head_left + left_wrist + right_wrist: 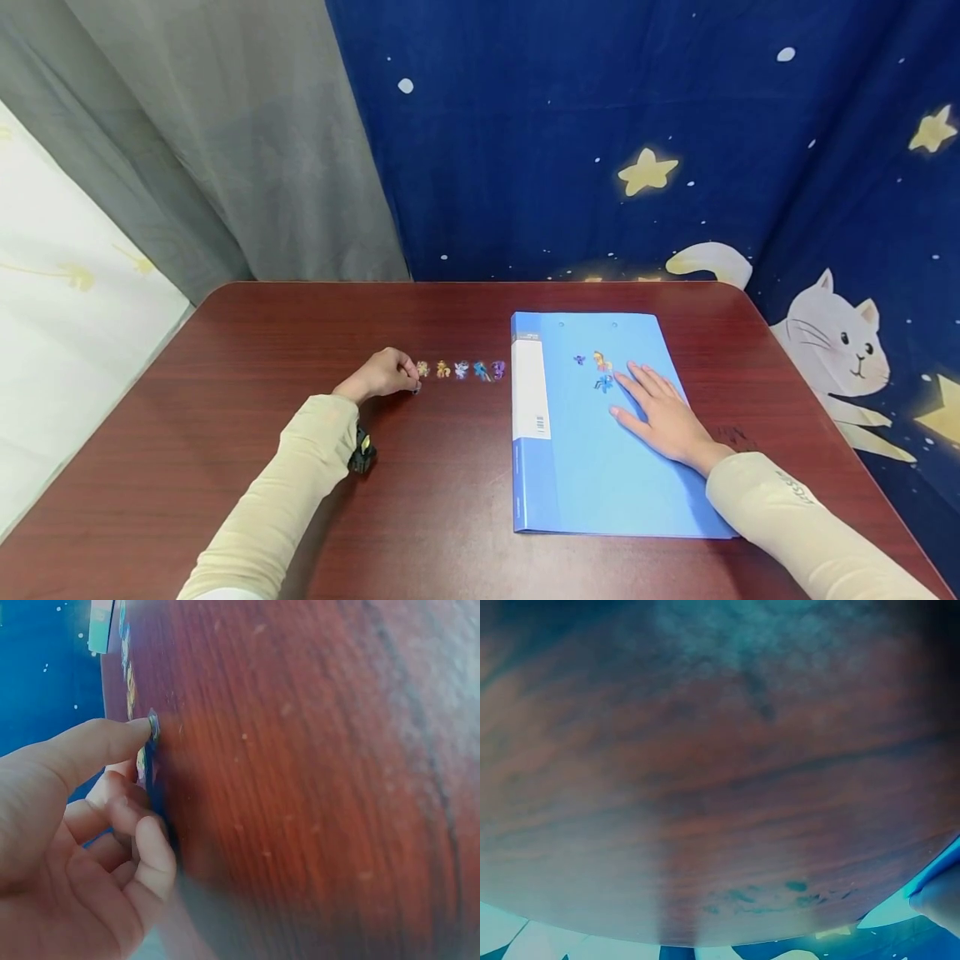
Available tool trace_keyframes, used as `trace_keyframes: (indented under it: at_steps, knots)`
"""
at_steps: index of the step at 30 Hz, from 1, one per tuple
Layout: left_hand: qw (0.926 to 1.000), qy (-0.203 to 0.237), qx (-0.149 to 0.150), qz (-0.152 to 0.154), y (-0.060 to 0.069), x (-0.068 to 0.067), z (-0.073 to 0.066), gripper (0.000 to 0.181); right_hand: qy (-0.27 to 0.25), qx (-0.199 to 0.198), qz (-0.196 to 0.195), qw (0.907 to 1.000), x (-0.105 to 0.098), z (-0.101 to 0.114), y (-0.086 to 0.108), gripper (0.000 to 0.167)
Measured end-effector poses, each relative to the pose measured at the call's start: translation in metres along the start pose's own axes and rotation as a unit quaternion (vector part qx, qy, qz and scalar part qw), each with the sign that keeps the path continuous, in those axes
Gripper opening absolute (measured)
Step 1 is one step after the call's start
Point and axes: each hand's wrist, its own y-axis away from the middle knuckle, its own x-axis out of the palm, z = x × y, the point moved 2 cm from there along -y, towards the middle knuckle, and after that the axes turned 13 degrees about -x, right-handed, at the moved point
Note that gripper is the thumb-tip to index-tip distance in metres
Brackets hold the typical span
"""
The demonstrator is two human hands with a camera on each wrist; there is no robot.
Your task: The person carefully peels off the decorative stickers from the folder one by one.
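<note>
Stickers (461,369), five of them, lie in a row across the table (442,500), the purple one at the right end just beside the spine of the blue folder (630,492). At the row's left end, the left hand (384,373) pinches one more small sticker (154,724) between thumb and fingers, low over the wood; its ring and little fingers curl inward. Whether the pinched piece touches the table, I cannot tell. The right hand (663,421) lies palm down on the folder, fingers extended, thumb apart, gripping nothing. Near its fingertips three stickers sit on the cover: a small purple one (579,360), an orange and yellow one (602,361) and a blue one (603,384), the blue just beside the index finger. Cream sleeves cover both arms, and a black object (363,454) sits at the left cuff. Behind the table hang a grey curtain (247,125) and a navy one (525,167) printed with stars.
</note>
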Motion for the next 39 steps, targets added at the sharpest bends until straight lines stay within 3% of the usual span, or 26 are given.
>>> trace_keyframes:
  at_steps: [8, 13, 17, 20, 22, 28, 32, 35, 39]
  knots:
    - [0.9979, -0.032, 0.056, 0.005, 0.0, -0.003, -0.007, 0.003, 0.002, -0.001, -0.003, 1.0, 0.001, -0.003, 0.0, 0.064]
    - [0.9956, -0.053, 0.076, 0.009, 0.001, -0.004, -0.013, 0.008, 0.001, -0.001, -0.002, 1.0, 0.002, -0.002, -0.001, 0.064]
    - [0.9915, -0.045, 0.119, -0.028, -0.004, 0.0, -0.026, 0.01, 0.001, 0.0, 0.0, 1.0, 0.001, -0.002, -0.001, 0.064]
    - [0.9865, -0.019, 0.152, -0.058, -0.009, 0.008, -0.047, 0.012, 0.003, 0.003, 0.002, 1.0, 0.0, -0.002, -0.001, 0.064]
    - [0.985, 0.0, 0.161, -0.062, -0.012, 0.016, -0.068, 0.013, 0.004, 0.004, 0.003, 1.0, -0.001, -0.003, -0.001, 0.065]
    - [0.984, 0.019, 0.174, -0.033, -0.017, 0.046, -0.14, 0.011, 0.004, 0.004, 0.001, 1.0, -0.001, -0.004, -0.001, 0.064]
    - [0.9804, 0.015, 0.196, -0.01, -0.02, 0.065, -0.174, 0.01, 0.005, 0.006, 0.004, 1.0, 0.0, -0.004, -0.002, 0.065]
    - [0.983, 0.029, 0.18, 0.02, -0.022, 0.078, -0.19, 0.01, 0.005, 0.007, 0.007, 0.9999, 0.0, -0.004, -0.002, 0.066]
    - [0.9884, 0.06, 0.133, 0.042, -0.026, 0.095, -0.2, 0.01, 0.005, 0.005, 0.007, 0.9999, 0.002, -0.003, -0.002, 0.066]
